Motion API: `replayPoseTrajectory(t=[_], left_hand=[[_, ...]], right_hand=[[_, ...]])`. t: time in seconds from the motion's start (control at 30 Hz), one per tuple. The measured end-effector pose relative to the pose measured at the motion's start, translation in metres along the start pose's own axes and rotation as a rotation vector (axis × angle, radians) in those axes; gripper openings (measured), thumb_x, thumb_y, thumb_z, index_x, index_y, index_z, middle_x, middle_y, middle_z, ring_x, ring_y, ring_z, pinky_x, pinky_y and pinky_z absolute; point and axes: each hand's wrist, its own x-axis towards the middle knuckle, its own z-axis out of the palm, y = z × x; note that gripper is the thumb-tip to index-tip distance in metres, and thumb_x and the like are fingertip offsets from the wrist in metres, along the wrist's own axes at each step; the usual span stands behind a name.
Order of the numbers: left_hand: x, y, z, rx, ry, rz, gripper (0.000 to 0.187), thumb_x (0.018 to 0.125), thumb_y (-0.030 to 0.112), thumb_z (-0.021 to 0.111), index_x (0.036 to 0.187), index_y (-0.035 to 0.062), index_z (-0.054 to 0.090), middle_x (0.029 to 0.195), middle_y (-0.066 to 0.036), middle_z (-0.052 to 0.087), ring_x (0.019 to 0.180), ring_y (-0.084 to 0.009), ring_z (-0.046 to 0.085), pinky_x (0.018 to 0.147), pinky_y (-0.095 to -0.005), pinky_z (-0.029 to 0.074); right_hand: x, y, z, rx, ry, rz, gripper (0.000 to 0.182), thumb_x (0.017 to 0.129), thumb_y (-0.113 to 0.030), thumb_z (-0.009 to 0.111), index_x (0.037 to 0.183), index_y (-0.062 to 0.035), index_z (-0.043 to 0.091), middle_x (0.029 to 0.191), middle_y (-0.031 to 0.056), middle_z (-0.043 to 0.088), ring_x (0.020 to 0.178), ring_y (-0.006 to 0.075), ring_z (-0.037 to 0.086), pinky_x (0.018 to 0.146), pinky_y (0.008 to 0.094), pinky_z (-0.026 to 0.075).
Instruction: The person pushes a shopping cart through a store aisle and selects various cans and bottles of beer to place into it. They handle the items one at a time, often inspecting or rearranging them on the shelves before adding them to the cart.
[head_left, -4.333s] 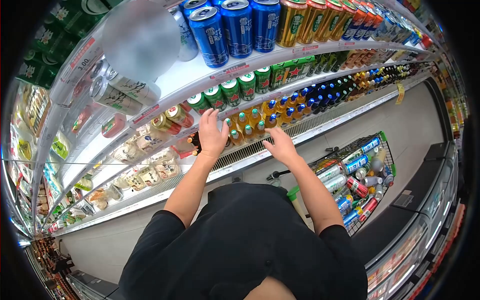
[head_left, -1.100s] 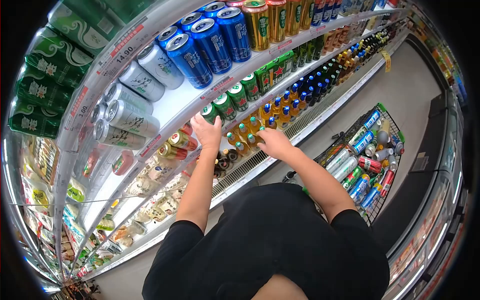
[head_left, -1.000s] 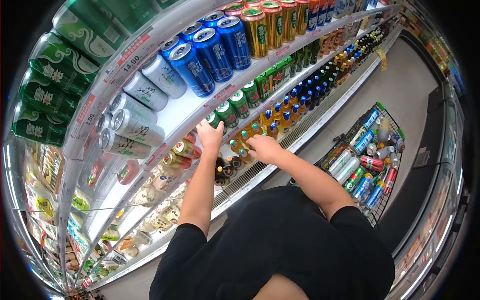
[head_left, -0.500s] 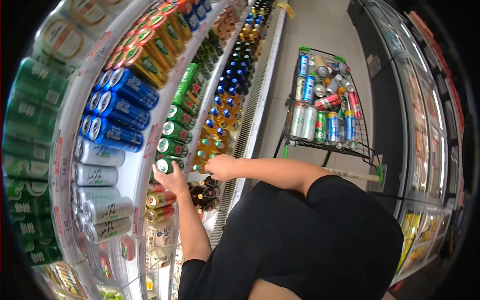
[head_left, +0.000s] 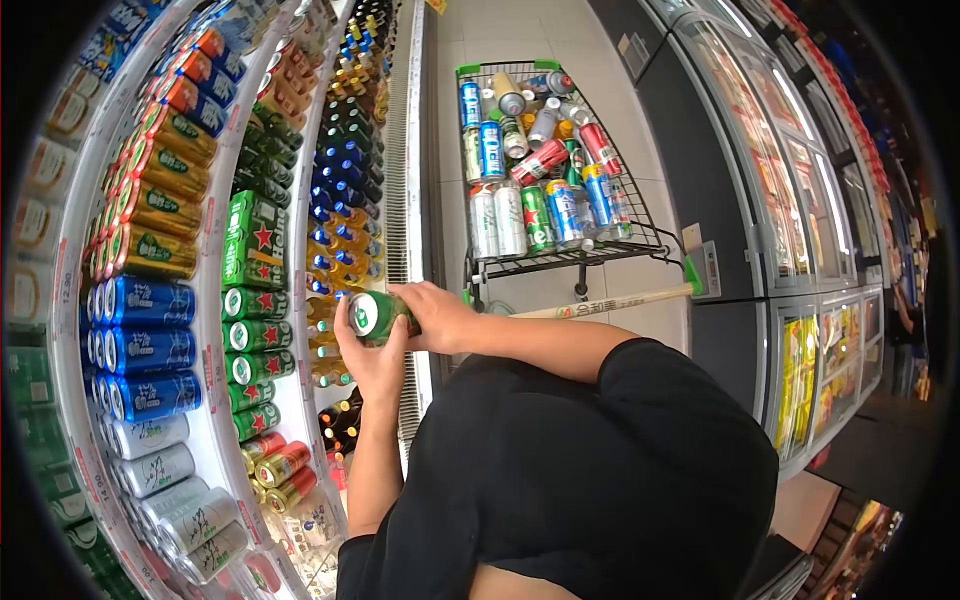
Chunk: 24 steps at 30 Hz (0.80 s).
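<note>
A green beer can (head_left: 372, 316) with a silver top is between my two hands, off the shelf and tilted with its top toward me. My left hand (head_left: 372, 362) grips it by the top end, thumb on one side and fingers on the other. My right hand (head_left: 438, 314) wraps round the other end, so that part of the can is hidden. Nearest to the hands, on the shelf, are amber bottles (head_left: 345, 268) and a row of green cans with red stars (head_left: 262, 335).
A black wire shopping cart (head_left: 625, 247) with green corners holds several cans, some upright, some lying. Blue cans (head_left: 150, 350) and silver cans (head_left: 160, 470) fill the left shelf. Glass-door freezers (head_left: 780, 230) line the right side of the aisle.
The green can has come off the shelf and moved toward the cart side, and both hands now hold it. My view has turned, so the cart appears further left.
</note>
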Motion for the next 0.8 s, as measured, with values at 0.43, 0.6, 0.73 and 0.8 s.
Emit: replayPoseTrajectory(t=[0.43,0.6,0.73,0.8], left_hand=[[0.042,0.032,0.266,-0.134,-0.966,0.016,0.087,0.096,0.033,0.068,0.162,0.0017,0.02,0.152,-0.028,0.047,0.133,-0.0375,0.056,0.107,-0.0439,0.048],[0.015,0.018,0.295,0.117,-1.179,-0.016,0.084,0.093,0.039,0.067,0.157,-0.0016,0.031,0.148,-0.03,0.051,0.131,-0.0413,0.057,0.111,-0.0447,0.044],[0.002,-0.003,0.299,0.121,-1.199,-0.015,0.08,0.092,0.037,0.07,0.154,-0.0005,0.038,0.143,-0.028,0.056,0.127,-0.0394,0.06,0.107,-0.045,0.049],[0.003,-0.003,0.291,0.127,-1.192,0.008,0.077,0.092,0.036,0.069,0.152,-0.0016,0.04,0.141,-0.028,0.058,0.127,-0.0394,0.061,0.107,-0.045,0.049]], right_hand=[[-0.088,0.196,-0.179,-0.243,0.549,0.716,0.07,0.076,-0.041,0.085,0.123,0.0024,0.057,0.109,0.0231,0.072,0.1,0.0395,0.071,0.087,0.0465,0.056],[-0.102,0.292,-0.214,-0.325,0.351,0.994,0.079,0.073,-0.053,0.08,0.119,0.0078,0.059,0.113,0.0282,0.071,0.107,0.042,0.069,0.093,0.0483,0.055],[-0.099,0.318,-0.214,-0.307,0.195,1.121,0.079,0.071,-0.051,0.081,0.119,0.0087,0.062,0.115,0.0287,0.071,0.109,0.0409,0.07,0.094,0.047,0.055],[-0.099,0.322,-0.212,-0.276,0.17,1.167,0.078,0.07,-0.051,0.082,0.118,0.0088,0.064,0.115,0.0281,0.071,0.108,0.041,0.07,0.094,0.0465,0.055]])
